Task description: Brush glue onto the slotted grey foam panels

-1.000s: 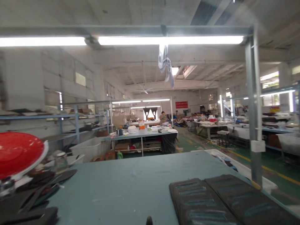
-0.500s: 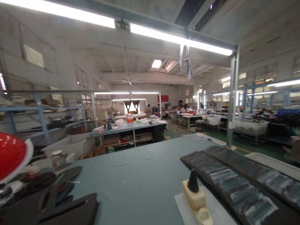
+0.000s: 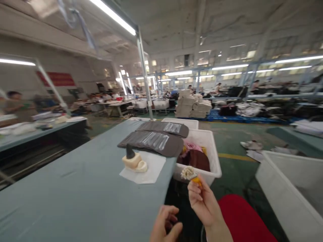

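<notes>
My right hand is raised past the table's right edge and pinches a small brush with an orange handle and pale, clogged bristles. My left hand sits low at the bottom of the view with its fingers curled; whether it holds anything is hidden. On the grey-blue table a cream glue bottle with a black cone tip lies on a white sheet. Two dark padded pieces lie further back on the table.
A white bin with maroon and pink material stands right of the table, another white bin at far right. A red seat is below my right hand. Other people work at distant tables; stacked boxes stand on the green floor.
The view has swung right and downward. Both my hands have come into view, the right one with the brush. The red dish and dark pieces at the left are out of view.
</notes>
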`<move>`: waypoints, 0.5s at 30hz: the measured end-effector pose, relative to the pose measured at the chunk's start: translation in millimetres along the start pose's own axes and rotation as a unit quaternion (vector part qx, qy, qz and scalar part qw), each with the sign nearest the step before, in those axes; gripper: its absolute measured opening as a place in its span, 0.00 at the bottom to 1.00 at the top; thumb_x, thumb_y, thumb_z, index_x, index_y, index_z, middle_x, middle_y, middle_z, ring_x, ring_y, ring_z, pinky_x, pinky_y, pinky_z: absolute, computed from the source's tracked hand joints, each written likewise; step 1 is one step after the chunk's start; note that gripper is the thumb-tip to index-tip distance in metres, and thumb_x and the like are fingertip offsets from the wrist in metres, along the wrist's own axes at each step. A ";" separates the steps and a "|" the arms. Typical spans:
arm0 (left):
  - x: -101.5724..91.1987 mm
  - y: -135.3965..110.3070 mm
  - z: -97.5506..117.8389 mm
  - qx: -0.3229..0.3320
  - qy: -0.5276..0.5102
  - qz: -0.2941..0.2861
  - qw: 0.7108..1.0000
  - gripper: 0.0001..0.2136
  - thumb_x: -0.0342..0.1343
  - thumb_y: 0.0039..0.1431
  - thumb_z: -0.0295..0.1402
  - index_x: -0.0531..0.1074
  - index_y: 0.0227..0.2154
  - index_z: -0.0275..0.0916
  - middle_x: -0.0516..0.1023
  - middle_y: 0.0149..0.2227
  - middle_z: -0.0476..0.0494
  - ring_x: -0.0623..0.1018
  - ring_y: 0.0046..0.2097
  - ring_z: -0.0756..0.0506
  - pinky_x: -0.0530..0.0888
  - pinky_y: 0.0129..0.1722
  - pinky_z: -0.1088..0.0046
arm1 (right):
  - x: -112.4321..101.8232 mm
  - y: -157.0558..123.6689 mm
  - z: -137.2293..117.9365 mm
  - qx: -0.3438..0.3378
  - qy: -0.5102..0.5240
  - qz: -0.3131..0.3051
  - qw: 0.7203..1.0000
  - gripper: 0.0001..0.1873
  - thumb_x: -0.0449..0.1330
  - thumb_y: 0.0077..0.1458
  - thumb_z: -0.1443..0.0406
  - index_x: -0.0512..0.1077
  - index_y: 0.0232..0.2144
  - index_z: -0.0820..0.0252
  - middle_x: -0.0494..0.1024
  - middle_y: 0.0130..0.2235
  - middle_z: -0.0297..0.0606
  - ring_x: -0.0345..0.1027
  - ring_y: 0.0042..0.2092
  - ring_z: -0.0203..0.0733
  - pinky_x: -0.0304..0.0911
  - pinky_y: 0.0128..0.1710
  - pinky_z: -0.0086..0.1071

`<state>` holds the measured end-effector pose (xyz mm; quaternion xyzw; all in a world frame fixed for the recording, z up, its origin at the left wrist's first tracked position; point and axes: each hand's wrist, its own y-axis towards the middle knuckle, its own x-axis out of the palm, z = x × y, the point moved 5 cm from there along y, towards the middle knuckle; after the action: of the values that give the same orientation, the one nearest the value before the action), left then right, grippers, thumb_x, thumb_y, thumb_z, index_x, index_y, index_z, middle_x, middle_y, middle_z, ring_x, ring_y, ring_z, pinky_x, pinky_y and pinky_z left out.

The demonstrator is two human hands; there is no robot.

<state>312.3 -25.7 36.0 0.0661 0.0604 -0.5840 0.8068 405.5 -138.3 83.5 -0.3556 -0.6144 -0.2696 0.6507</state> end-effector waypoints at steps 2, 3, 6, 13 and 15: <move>14.1 5.1 31.6 0.054 0.009 -0.009 0.998 0.11 0.56 0.51 0.42 0.72 0.31 0.39 0.72 0.30 0.46 0.73 0.34 0.48 0.71 0.35 0.73 | -5.8 -33.1 -19.2 -0.036 0.014 0.005 0.999 0.13 0.54 0.59 0.65 0.56 0.23 0.59 0.59 0.21 0.26 0.53 0.20 0.24 0.50 0.14 0.14; 23.9 5.4 49.3 0.082 0.018 -0.012 0.996 0.10 0.54 0.53 0.41 0.72 0.30 0.39 0.72 0.30 0.47 0.73 0.34 0.48 0.71 0.36 0.73 | -9.2 -51.1 -30.2 -0.061 0.013 0.012 0.998 0.14 0.54 0.59 0.65 0.57 0.23 0.59 0.59 0.20 0.26 0.53 0.19 0.24 0.50 0.14 0.14; 66.8 -3.1 102.2 0.178 0.037 -0.031 0.983 0.08 0.52 0.56 0.38 0.71 0.29 0.39 0.71 0.29 0.48 0.72 0.33 0.50 0.70 0.35 0.75 | -19.0 -111.6 -67.2 -0.177 -0.009 0.055 0.983 0.15 0.54 0.59 0.63 0.58 0.22 0.60 0.60 0.20 0.26 0.52 0.19 0.24 0.50 0.13 0.15; 195.9 -72.0 169.4 0.308 0.011 -0.151 0.939 0.05 0.52 0.57 0.33 0.72 0.32 0.39 0.72 0.29 0.48 0.72 0.32 0.51 0.70 0.35 0.76 | -21.5 -268.3 -122.8 -0.432 -0.103 0.187 0.876 0.16 0.57 0.56 0.59 0.61 0.21 0.61 0.62 0.19 0.27 0.51 0.17 0.24 0.51 0.12 0.18; 221.6 -97.7 176.2 0.330 0.010 -0.178 0.927 0.06 0.52 0.57 0.33 0.73 0.34 0.40 0.73 0.30 0.48 0.73 0.33 0.51 0.71 0.36 0.75 | -21.0 -309.0 -128.3 -0.501 -0.119 0.224 0.828 0.16 0.61 0.52 0.59 0.61 0.22 0.61 0.64 0.19 0.27 0.53 0.17 0.24 0.51 0.13 0.18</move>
<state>291.9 -294.1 167.1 0.3227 -0.1171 -0.7046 0.6211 238.0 -428.0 104.3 -0.7899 -0.3713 -0.3426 0.3475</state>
